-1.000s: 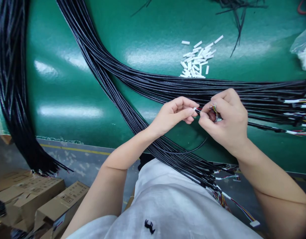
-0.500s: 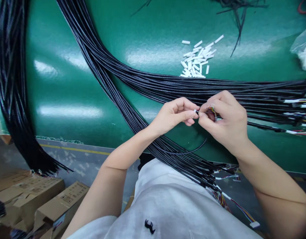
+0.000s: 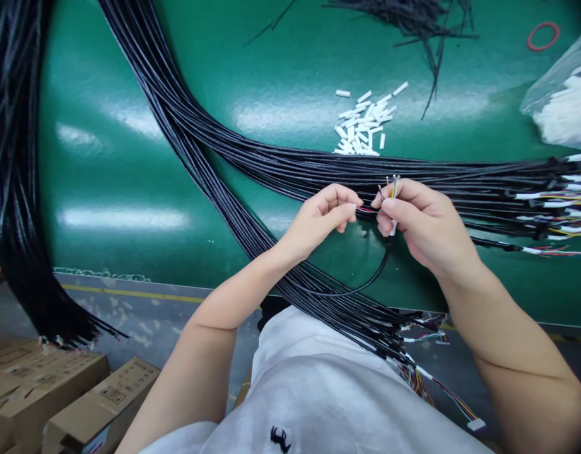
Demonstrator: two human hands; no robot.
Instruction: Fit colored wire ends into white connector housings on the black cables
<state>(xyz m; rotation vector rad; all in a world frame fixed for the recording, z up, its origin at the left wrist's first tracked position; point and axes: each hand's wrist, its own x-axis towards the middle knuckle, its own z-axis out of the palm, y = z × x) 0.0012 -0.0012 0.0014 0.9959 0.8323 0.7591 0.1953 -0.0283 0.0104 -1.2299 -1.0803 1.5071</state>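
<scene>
Head view: both hands over green table (image 3: 115,183), inside its near edge; narrow gap between them, spanned by thin wires (image 3: 366,209), red, white and dark.
Left hand (image 3: 323,214): thumb and forefinger pinched on thin wires, other fingers loosely curled.
Right hand (image 3: 422,221): thumb and fingers closed on coloured wires (image 3: 394,189), tips poking up; white sleeve (image 3: 393,228) just below.
Single cable (image 3: 383,268): drops from right hand, curves left to near bundle (image 3: 252,230).
Room: green surface shows between left bundle (image 3: 16,157) and near bundle, also below right hand; far bundle (image 3: 290,159) runs close behind hands.
Near edge: near bundle and left bundle both cross it, ends overhanging.
Far surface: white tubes (image 3: 373,116) piled behind far bundle; black offcuts (image 3: 416,16), red ring (image 3: 529,38), clear bag (image 3: 567,110) of white pieces at right.
Floor: grey, yellow line (image 3: 139,292); cardboard boxes (image 3: 101,403) lower left.
</scene>
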